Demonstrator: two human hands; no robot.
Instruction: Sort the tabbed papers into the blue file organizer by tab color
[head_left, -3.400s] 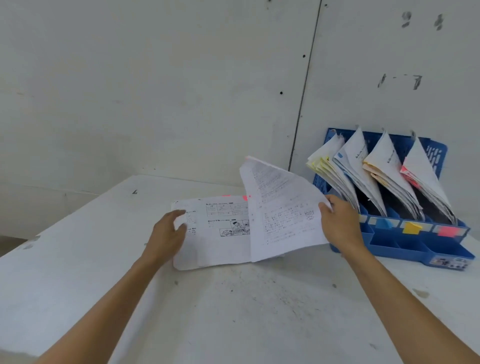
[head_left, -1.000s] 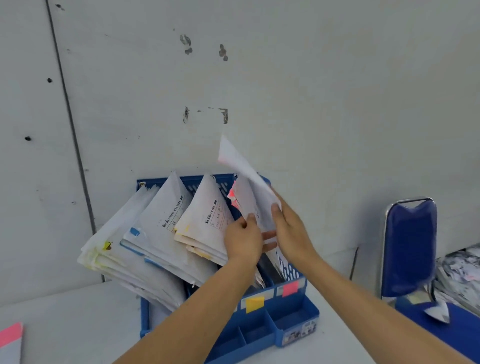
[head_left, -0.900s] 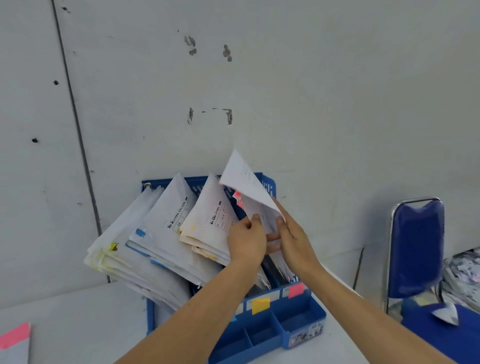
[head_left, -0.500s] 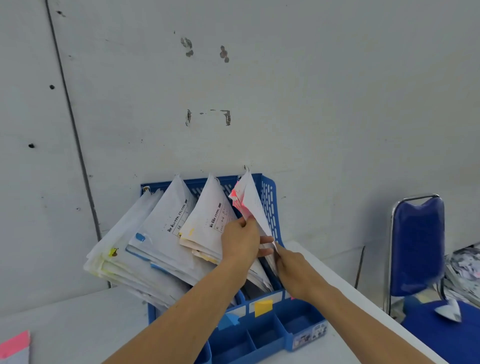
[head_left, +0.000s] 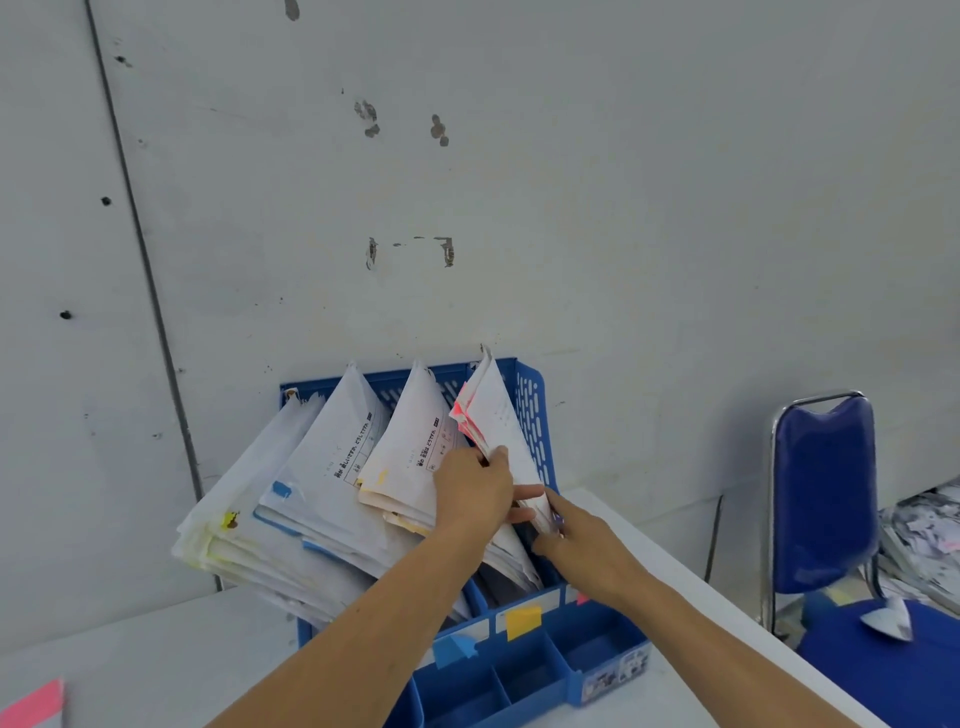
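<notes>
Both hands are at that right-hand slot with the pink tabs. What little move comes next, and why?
Probably release and draw both hands back: the left hand pinches the pink-tabbed papers, the right hand meets their lower edge, and they seem to sit in the rightmost slot of the blue file organizer. Another pink-tabbed sheet waits nearby.

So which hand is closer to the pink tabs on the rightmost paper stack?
Left. The left hand grips the paper stack just below the pink tabs; the right hand holds its lower edge, farther down and to the right.
</notes>
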